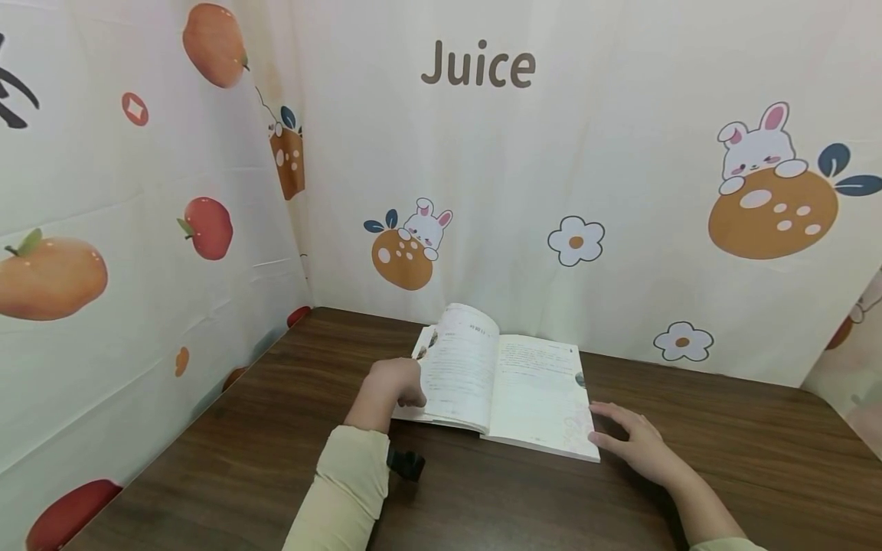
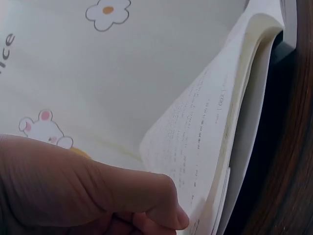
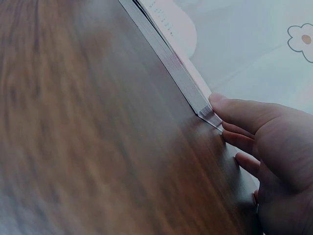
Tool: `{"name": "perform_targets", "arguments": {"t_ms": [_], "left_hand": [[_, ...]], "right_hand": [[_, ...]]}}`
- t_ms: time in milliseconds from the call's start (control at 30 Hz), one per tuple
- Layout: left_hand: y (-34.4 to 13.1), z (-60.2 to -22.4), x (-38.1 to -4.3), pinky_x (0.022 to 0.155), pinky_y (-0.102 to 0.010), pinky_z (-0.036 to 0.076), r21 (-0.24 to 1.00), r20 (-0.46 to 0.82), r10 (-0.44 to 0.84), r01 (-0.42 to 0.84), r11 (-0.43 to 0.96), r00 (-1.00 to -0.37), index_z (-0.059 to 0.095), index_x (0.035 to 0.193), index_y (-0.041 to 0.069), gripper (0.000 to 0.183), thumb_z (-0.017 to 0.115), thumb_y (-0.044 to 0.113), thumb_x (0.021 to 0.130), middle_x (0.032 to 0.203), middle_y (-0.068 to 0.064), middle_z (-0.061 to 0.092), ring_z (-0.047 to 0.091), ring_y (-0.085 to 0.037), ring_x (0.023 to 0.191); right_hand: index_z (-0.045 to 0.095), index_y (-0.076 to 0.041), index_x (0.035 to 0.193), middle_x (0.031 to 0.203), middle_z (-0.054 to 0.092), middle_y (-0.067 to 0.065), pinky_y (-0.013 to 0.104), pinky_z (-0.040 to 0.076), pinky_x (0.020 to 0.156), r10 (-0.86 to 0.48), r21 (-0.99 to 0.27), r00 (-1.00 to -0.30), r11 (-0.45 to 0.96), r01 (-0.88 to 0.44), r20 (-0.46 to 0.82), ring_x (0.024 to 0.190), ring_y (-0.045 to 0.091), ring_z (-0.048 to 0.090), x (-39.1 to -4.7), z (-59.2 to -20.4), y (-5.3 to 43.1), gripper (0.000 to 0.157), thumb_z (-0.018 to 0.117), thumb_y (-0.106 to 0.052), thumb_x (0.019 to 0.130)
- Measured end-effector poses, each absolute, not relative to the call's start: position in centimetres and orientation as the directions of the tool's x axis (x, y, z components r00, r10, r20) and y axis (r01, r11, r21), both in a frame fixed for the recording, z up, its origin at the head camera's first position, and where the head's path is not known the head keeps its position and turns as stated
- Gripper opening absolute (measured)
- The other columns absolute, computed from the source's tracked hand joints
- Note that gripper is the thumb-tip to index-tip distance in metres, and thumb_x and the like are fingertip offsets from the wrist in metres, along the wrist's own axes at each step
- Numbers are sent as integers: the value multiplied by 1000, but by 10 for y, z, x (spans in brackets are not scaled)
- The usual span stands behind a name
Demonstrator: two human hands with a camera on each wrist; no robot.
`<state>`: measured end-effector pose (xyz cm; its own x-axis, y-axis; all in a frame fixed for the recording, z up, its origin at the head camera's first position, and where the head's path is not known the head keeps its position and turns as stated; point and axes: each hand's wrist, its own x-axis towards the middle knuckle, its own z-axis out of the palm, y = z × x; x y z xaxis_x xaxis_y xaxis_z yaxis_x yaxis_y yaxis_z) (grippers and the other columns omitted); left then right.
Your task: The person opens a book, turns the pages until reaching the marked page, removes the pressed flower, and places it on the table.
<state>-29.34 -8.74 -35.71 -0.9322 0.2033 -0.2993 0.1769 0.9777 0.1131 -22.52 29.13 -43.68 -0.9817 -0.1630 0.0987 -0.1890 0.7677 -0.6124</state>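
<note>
An open book [image 1: 540,390] lies on the table, its printed pages facing up. Its left-hand pages [image 1: 458,367] bow upward, and their top edge curls away from the cover. My left hand [image 1: 397,380] is at the left edge of these pages. In the left wrist view, the thumb of the left hand [image 2: 98,186] presses by the page edge with the fingers curled beneath, pinching the pages [image 2: 195,142]. At the book's right edge, my right hand [image 1: 637,442] has its fingers loosely extended. The right wrist view shows the thumb of that hand [image 3: 279,142] against the book's corner [image 3: 208,110].
The brown wooden table [image 1: 276,459] reaches back to a pale curtain [image 1: 510,191] printed with rabbits, fruit and flowers. Another printed curtain [image 1: 138,306] borders the left side. A black strap mount [image 1: 406,464] sits at the left wrist.
</note>
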Motion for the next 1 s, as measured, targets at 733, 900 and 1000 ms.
{"name": "perform_targets", "arguments": {"t_ms": [733,900,1000], "left_hand": [[-84,-366,-309,68,-34,43,255,-160,266,220,941,-951,63,103,7,31,68,23,77,97,-5,62,51,-18,77],[-50,-378,-309,98,-39,34,386,85,552,538,749,-829,59,118,13,34,59,29,88,123,-3,54,44,-21,119],[-35,-388,-306,108,-38,23,431,87,654,620,656,-752,54,128,14,41,55,33,92,139,-3,44,28,-20,134]], "right_hand": [[52,-4,128,134,38,32,68,10,95,-164,-599,-981,778,-191,100,124,53,26,-225,-434,292,60,66,-40,83],[52,-4,128,134,40,30,68,11,95,-171,-606,-980,771,-197,100,124,52,26,-224,-435,291,58,65,-40,83],[52,-5,128,134,41,29,68,11,95,-178,-609,-979,766,-204,105,124,52,26,-224,-435,290,58,64,-40,84]]}}
